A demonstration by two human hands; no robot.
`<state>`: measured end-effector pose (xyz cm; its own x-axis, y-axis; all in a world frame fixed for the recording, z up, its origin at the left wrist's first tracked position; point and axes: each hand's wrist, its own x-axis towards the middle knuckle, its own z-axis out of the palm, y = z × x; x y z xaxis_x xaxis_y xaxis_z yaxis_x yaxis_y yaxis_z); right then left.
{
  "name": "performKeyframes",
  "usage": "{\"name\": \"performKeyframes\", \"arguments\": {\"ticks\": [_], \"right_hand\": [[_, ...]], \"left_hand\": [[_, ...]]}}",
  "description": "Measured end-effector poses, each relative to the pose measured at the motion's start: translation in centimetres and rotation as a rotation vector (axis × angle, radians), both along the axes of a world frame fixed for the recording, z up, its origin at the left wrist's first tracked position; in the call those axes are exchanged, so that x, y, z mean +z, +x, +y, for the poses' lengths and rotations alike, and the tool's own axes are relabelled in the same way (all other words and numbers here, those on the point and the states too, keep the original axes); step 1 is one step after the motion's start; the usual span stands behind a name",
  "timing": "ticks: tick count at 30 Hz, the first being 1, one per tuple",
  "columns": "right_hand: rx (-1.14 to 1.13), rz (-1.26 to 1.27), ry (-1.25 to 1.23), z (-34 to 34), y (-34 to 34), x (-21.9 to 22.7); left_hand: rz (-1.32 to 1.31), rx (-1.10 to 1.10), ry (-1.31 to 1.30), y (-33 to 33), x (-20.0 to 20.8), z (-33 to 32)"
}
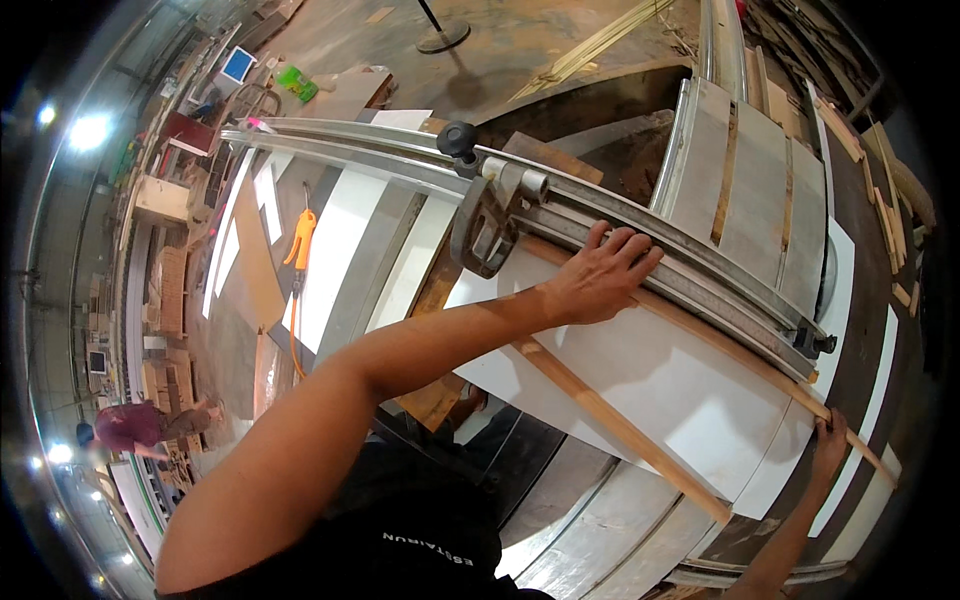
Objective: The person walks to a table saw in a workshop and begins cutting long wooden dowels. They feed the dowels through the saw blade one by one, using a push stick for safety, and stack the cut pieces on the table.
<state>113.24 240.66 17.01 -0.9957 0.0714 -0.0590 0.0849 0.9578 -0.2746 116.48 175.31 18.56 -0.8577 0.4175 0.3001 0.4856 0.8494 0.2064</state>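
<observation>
A long, thin wooden strip [730, 352] lies along the metal fence rail [700, 268] on a white board [590, 365]. My left hand [598, 278] is closed over the strip and rail, its fingers bent across the rail's top. Further right, near the strip's end, my right hand [829, 440] grips the same strip with curled fingers. A second wooden strip [620, 430] slants over the white board toward me, touched by neither hand. Left of my left hand, a metal stop with a black knob [458, 139] is mounted on the rail.
Beyond the rail is a slotted metal saw table [700, 160], with a partly hidden blade [828, 268] at its right. An orange air gun [301, 238] with a hose hangs at left. Wood offcuts [885, 225] lie far right. Another person [130, 425] stands in the left background.
</observation>
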Motion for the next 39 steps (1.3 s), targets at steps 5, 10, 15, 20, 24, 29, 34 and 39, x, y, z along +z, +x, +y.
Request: {"name": "performKeyframes", "arguments": {"ticks": [5,10,15,20,24,29,34,39], "right_hand": [[-0.006,0.072,0.062,-2.9,0.8,0.8],[-0.044,0.107,0.054,-3.7,2.1,1.7],[-0.087,0.070,0.082,-6.8,0.4,1.8],[0.003,0.221,0.148,-5.7,1.6,1.6],[-0.013,0.144,0.159,-6.7,1.3,2.7],[0.080,0.142,0.217,-4.5,0.2,3.7],[0.043,0.099,0.189,-2.5,0.1,2.6],[0.079,0.172,0.172,-2.2,0.2,1.9]], "left_hand": [[-0.045,0.018,-0.093,-0.2,0.6,0.4],[-0.028,-0.033,-0.032,-1.7,0.3,9.3],[0.038,-0.018,-0.138,-3.7,-2.0,20.0],[0.161,-0.037,-0.084,-3.6,-1.1,21.2],[0.105,-0.075,-0.052,-3.8,-0.4,20.5],[0.092,-0.088,-0.088,-3.8,-0.3,19.8],[0.087,-0.074,-0.112,-3.8,-0.5,19.8],[0.062,-0.076,-0.084,-3.7,-0.3,19.9]]}}
